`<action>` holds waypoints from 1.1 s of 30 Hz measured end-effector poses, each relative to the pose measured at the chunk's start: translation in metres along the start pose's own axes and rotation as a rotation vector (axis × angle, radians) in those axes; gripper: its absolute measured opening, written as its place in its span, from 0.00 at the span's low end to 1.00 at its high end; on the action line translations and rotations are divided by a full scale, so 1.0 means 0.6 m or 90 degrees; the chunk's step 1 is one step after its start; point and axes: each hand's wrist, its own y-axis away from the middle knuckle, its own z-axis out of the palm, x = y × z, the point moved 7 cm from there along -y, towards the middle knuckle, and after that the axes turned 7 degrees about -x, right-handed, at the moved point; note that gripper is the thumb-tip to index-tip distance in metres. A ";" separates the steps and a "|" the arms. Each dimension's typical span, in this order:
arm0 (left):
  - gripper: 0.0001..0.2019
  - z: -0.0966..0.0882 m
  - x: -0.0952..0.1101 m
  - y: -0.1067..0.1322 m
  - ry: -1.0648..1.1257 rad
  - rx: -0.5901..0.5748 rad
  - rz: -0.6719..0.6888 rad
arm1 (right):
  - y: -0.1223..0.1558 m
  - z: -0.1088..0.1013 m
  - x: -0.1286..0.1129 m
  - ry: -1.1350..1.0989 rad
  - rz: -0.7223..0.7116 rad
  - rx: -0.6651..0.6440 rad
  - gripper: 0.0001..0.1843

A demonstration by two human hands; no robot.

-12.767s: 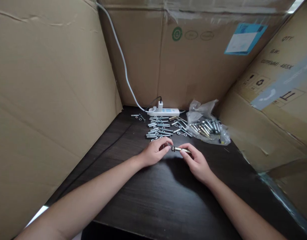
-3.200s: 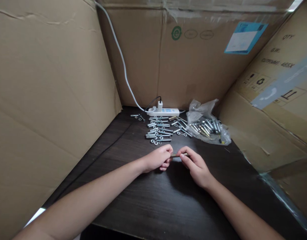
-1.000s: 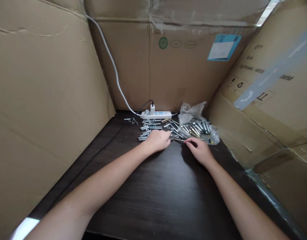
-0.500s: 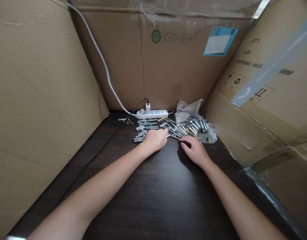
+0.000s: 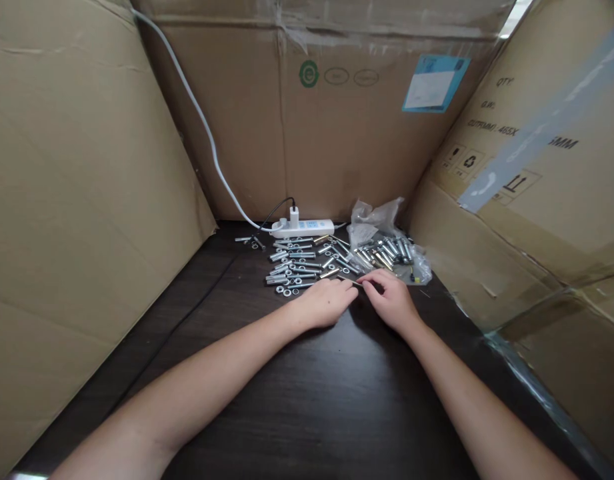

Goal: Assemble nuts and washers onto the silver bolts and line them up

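Observation:
A thin metal bolt (image 5: 347,279) runs to the fingertips of my right hand (image 5: 391,298), which pinch its right end low over the table. My left hand (image 5: 327,301) is close on the left, fingers curled and palm down. Its fingertips reach the near side of the same bolt; whatever they hold is hidden. Behind my left hand lie rows of bolts (image 5: 305,270), metal sleeves (image 5: 329,273) and loose washers (image 5: 287,293). Beyond my right hand, more expansion bolts (image 5: 401,249) rest on a clear plastic bag (image 5: 374,215).
A white power strip (image 5: 311,229) with a plugged-in charger (image 5: 294,215) stands at the back. Its white cord (image 5: 207,127) climbs the cardboard, and a black cable (image 5: 187,313) crosses the table's left. Cardboard walls (image 5: 367,147) close off the back and both sides. A few bolts (image 5: 257,241) lie apart at left.
My left hand has moved right and toward me, closer to my right hand, uncovering bolts and washers behind it. My right hand has stayed almost in place.

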 end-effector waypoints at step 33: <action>0.08 -0.047 -0.047 0.016 0.044 0.030 -0.047 | 0.005 0.016 0.002 0.196 0.067 -0.094 0.06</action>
